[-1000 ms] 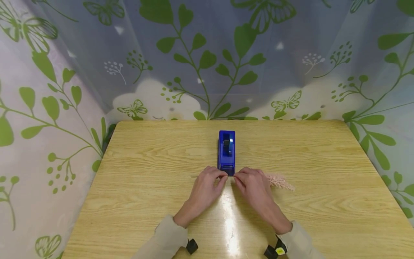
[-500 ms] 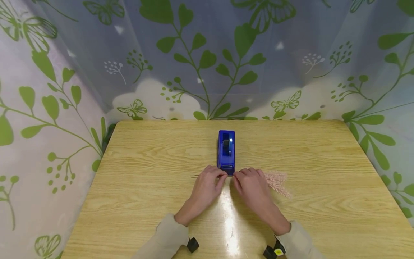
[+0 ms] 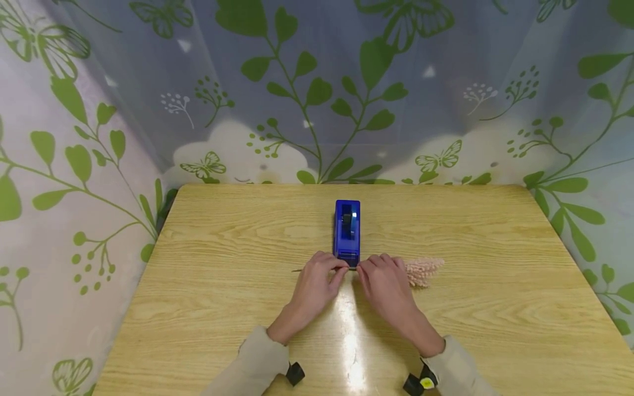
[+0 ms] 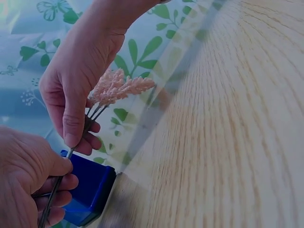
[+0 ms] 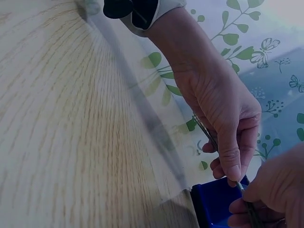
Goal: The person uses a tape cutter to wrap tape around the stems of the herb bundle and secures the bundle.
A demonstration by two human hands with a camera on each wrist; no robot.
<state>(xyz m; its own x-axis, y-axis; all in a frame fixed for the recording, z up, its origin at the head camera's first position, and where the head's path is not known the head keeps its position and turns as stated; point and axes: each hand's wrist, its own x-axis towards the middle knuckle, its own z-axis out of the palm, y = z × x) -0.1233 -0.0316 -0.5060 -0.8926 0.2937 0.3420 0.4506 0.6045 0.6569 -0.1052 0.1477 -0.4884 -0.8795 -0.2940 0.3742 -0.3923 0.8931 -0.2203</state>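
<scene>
Both hands pinch a thin bundle of dark stems (image 4: 53, 197) held crosswise at the near end of a blue tape dispenser (image 3: 348, 246). My left hand (image 3: 317, 280) grips the bundle toward the stem ends, one tip (image 3: 296, 270) poking out to its left. Just right of it, my right hand (image 3: 388, 283) pinches the same stems closer to the blossoms. Pink artificial flower sprigs (image 3: 423, 271) fan out past the right hand. Between the two sets of fingertips lies a short gap, right at the dispenser's front edge. Fingers hide most of the stems.
The wood-grain table (image 3: 223, 236) extends around the hands and dispenser. A leaf-and-butterfly patterned curtain (image 3: 317, 99) stands behind the table's far edge and along its sides. Small black wrist cameras (image 3: 295, 374) hang under the sleeves.
The pink flower heads have turned, spreading apart and then bunching closer and tilting upward, as the stems roll between the fingers. Stem tips at the left shifted slightly. The dispenser stays in place.
</scene>
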